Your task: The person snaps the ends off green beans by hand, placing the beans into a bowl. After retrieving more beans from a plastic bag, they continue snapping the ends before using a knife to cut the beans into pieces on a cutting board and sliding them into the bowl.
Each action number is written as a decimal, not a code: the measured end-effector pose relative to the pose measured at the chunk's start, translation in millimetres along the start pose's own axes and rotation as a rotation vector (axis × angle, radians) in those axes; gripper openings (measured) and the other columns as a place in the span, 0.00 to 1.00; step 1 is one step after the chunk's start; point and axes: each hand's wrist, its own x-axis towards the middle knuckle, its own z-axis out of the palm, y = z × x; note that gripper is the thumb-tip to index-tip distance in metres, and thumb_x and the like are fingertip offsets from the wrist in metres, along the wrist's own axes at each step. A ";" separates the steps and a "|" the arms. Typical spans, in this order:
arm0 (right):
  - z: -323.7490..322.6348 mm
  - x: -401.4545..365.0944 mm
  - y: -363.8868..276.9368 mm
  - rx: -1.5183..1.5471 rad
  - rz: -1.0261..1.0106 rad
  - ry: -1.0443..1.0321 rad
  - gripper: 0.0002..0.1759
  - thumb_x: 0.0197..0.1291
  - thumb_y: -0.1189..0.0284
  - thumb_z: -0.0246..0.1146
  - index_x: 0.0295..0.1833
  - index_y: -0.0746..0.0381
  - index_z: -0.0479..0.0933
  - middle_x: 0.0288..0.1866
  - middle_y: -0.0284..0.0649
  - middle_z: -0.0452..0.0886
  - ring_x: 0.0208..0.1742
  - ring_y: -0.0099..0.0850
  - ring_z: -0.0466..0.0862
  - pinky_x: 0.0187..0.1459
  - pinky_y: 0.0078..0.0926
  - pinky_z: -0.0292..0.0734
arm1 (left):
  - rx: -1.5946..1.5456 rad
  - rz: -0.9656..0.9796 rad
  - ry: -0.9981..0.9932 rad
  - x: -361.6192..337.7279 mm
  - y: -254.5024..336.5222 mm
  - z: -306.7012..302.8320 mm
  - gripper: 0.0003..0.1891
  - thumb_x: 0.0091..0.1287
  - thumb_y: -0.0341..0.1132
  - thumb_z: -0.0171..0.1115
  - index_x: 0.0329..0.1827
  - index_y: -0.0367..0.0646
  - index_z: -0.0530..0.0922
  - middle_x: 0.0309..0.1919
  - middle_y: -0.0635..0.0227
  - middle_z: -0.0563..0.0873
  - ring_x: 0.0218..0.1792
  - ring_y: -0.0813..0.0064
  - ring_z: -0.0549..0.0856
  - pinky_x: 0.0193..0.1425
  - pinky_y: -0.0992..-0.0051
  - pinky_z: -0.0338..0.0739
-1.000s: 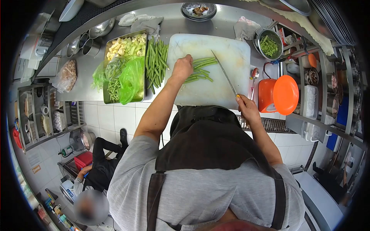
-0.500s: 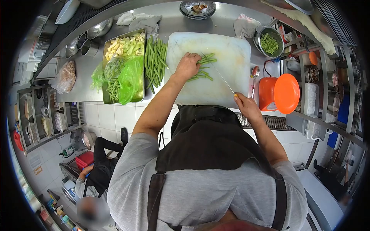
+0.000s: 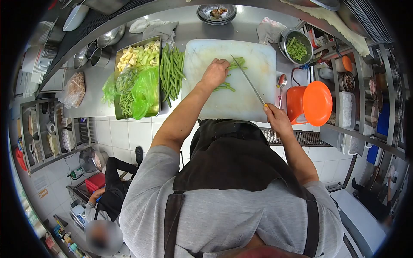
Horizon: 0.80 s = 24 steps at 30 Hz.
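My left hand [image 3: 216, 74] presses down on a small bunch of green beans [image 3: 237, 64], fingers curled over their left ends. The bunch lies on a white cutting board [image 3: 254, 52]. A few separate beans [image 3: 226, 87] rest just below that hand. In my right hand [image 3: 278, 118] is the yellow handle of a long, thin knife [image 3: 251, 83]. Its blade slants up and left across the board, with the tip end at the bunch, right of my left fingers. Left of the board is a pile of whole green beans [image 3: 171, 71].
A metal tray [image 3: 159, 112] holds cut vegetables and green plastic bags. At the right are a metal pot [image 3: 282, 46] of cut beans, a spoon [image 3: 281, 86] and an orange lidded container [image 3: 296, 103]. Stacked bowls [image 3: 216, 20] stand behind. A seated person [image 3: 114, 189] is at lower left.
My left hand has shifted slightly right along the board with the bean bunch. The knife has turned, showing more of its blade, and its tip sits a little farther right. The whole view has shifted slightly.
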 end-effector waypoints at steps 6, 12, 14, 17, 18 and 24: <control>-10.3 -2.4 -5.1 -0.077 -0.047 -0.029 0.21 0.73 0.57 0.55 0.57 0.62 0.79 0.32 0.57 0.81 0.39 0.56 0.82 0.44 0.48 0.74 | -0.012 -0.013 0.025 3.8 6.4 -7.1 0.09 0.58 0.27 0.68 0.42 0.38 0.82 0.42 0.59 0.86 0.46 0.55 0.82 0.55 0.62 0.78; -10.4 1.1 -5.2 -0.103 -0.055 -0.075 0.21 0.73 0.57 0.54 0.56 0.62 0.79 0.32 0.57 0.82 0.40 0.57 0.82 0.44 0.48 0.74 | 0.035 0.003 -0.027 1.5 4.0 -8.2 0.10 0.58 0.27 0.67 0.42 0.38 0.82 0.41 0.59 0.86 0.46 0.55 0.82 0.55 0.63 0.79; -9.5 7.3 -5.2 -0.116 -0.073 -0.079 0.21 0.73 0.57 0.54 0.56 0.61 0.79 0.34 0.57 0.82 0.42 0.57 0.82 0.45 0.48 0.75 | 0.035 0.018 -0.010 1.4 0.5 -3.4 0.10 0.58 0.27 0.67 0.42 0.39 0.82 0.41 0.60 0.86 0.46 0.56 0.82 0.55 0.63 0.79; -3.7 17.8 -8.9 -0.127 -0.062 -0.094 0.20 0.73 0.57 0.53 0.56 0.60 0.79 0.38 0.57 0.83 0.45 0.57 0.82 0.47 0.49 0.75 | 0.017 0.008 0.016 3.4 1.2 -1.8 0.09 0.58 0.26 0.66 0.42 0.39 0.82 0.41 0.60 0.87 0.45 0.56 0.82 0.55 0.63 0.79; -0.4 23.1 -10.3 -0.125 -0.039 -0.108 0.20 0.73 0.57 0.53 0.56 0.60 0.79 0.40 0.57 0.84 0.46 0.57 0.82 0.48 0.49 0.75 | 0.015 -0.006 0.013 4.3 1.8 -3.0 0.09 0.58 0.25 0.66 0.42 0.39 0.82 0.41 0.60 0.87 0.45 0.55 0.83 0.55 0.63 0.79; 10.6 33.9 -22.3 -0.126 -0.073 -0.102 0.20 0.73 0.56 0.53 0.55 0.60 0.79 0.42 0.57 0.84 0.48 0.57 0.82 0.49 0.49 0.76 | 0.039 0.037 -0.047 0.3 6.7 -11.7 0.08 0.59 0.26 0.64 0.41 0.39 0.83 0.41 0.59 0.87 0.46 0.56 0.83 0.56 0.63 0.78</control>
